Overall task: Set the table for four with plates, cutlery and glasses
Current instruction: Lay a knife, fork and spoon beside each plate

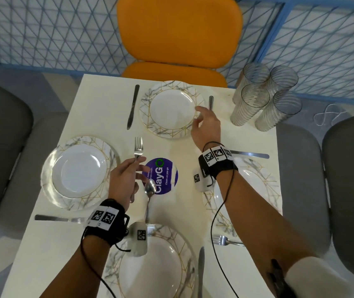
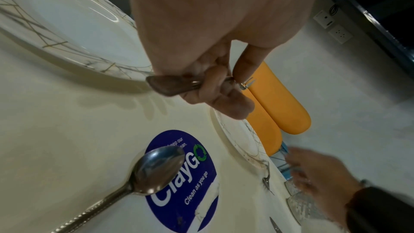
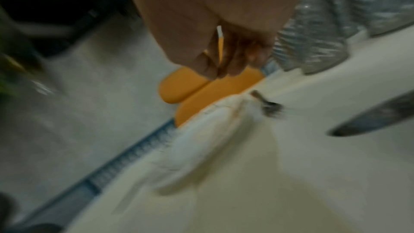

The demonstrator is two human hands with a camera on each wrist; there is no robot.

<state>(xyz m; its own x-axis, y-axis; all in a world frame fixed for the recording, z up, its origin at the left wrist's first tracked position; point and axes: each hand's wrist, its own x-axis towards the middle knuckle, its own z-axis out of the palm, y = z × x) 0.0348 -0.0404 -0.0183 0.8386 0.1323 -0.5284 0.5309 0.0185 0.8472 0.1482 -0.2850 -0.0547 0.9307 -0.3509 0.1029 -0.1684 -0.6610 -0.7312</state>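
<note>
Four marbled plates lie on the white table [image 1: 98,117]: far [image 1: 171,108], left [image 1: 79,172], near [image 1: 150,265], and right [image 1: 255,175], partly under my right arm. My left hand [image 1: 133,168] grips a fork [image 1: 138,149] by its handle above the table's middle, tines pointing away; in the left wrist view my fingers [image 2: 215,84] curl round the fork [image 2: 246,83]. My right hand [image 1: 199,119] hovers with relaxed fingers, holding nothing, over the far plate's right rim, beside a fork [image 1: 211,102] lying there. A spoon [image 1: 150,196] lies near the centre sticker.
Four ribbed glasses [image 1: 266,97] stand clustered at the far right corner. Knives lie left of the far plate [image 1: 133,106], near the left plate [image 1: 60,218], by the right plate [image 1: 251,155] and by the near plate [image 1: 200,272]. Another fork [image 1: 225,240] lies at right. An orange chair [image 1: 178,31] stands behind.
</note>
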